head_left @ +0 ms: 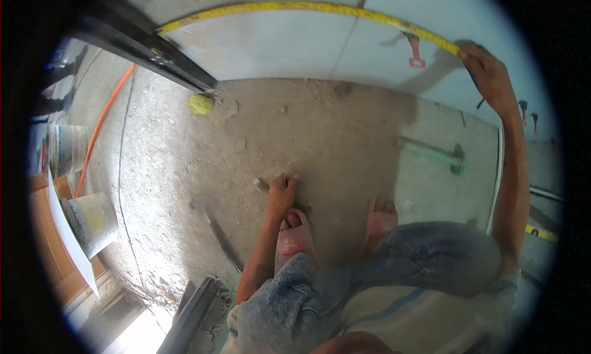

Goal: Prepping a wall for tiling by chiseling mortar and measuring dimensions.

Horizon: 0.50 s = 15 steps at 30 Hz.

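Note:
A yellow tape measure is stretched in a bowed line along the pale wall tiles. Its far left end meets the dark metal frame. At its other end, my right hand grips the blade close to the wall. Low over the dusty floor, my left hand is closed with its fingers curled. A short dark stick-like thing with a pale end shows beside that hand; whether I hold it or it lies behind, I cannot tell. A red plastic tile clip sticks out from the wall below the tape.
A green-handled mallet lies at right, a hammer on the floor at left. A yellow sponge sits by the frame's foot. Two buckets, a white sheet and an orange hose are far left.

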Available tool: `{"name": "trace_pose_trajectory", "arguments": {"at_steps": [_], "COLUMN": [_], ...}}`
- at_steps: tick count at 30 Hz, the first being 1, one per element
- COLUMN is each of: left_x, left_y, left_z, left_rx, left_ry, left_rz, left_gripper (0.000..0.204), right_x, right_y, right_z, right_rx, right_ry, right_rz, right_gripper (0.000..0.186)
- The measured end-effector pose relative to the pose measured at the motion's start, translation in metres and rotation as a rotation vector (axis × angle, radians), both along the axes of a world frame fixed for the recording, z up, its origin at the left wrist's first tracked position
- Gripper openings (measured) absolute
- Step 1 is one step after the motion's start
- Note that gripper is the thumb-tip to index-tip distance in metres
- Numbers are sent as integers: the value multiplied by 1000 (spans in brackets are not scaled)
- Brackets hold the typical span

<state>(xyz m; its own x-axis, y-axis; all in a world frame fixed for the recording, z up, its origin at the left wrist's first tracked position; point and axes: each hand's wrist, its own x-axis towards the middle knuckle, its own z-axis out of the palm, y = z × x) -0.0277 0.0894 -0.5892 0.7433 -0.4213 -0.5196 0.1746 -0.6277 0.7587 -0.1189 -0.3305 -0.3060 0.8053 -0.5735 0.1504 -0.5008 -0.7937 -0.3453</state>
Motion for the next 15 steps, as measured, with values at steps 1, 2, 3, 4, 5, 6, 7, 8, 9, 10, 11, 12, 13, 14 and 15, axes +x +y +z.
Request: {"name": "trace_pose_trajectory", "arguments": {"at_steps": [1,2,3,4,5,6,7,8,9,10,11,12,13,14,15], "left_x": [-1,-1,3,1,-4,-4,-4,-2,-3,-3,-4,-1,-1,-4,-4], "left_y": [7,9,5,-2,-6,-1,3,4,8,16,22,19,18,13,11], "left_z": [-1,-4,-2,-6,-9,-30,-42,-45,-44,-48,-51,-46,-43,-36,-39], "left_rx": [22,27,48,62,10,-33,-2,4,14,-19,-47,-64,-74,-90,-93], "left_ry": [-65,-140,-83,-23,-41,-110,-219,-178,-132,-102,-62,-82,-40,6,-11], "left_rz": [-18,-28,-67,-110,-88,-108,-156,-149,-103,-67,-34,-25,-29,-26,19], "left_gripper": [40,40,40,40,40,39,37,35,35,35,36,36,37,39,39], "right_x": [1,-2,-6,-17,-29,-38,-39,-44,-43,-39,-39,-38,-39,-45,-46], "right_y": [-1,-7,-7,-8,-15,-24,-19,-21,-15,-2,5,6,9,5,-2], "right_z": [-2,-3,4,6,2,3,-2,-12,-6,3,16,29,39,53,66], "right_rx": [28,35,-11,-65,-20,-111,-41,13,45,94,71,76,85,39,10], "right_ry": [6,4,-20,-39,-43,-24,-92,-177,-157,-133,-158,-165,-168,-215,-267], "right_rz": [14,34,72,108,75,131,86,128,108,90,99,99,100,103,131], "right_gripper": [28,27,27,26,26,24,23,19,17,15,15,15,14,15,15]}}
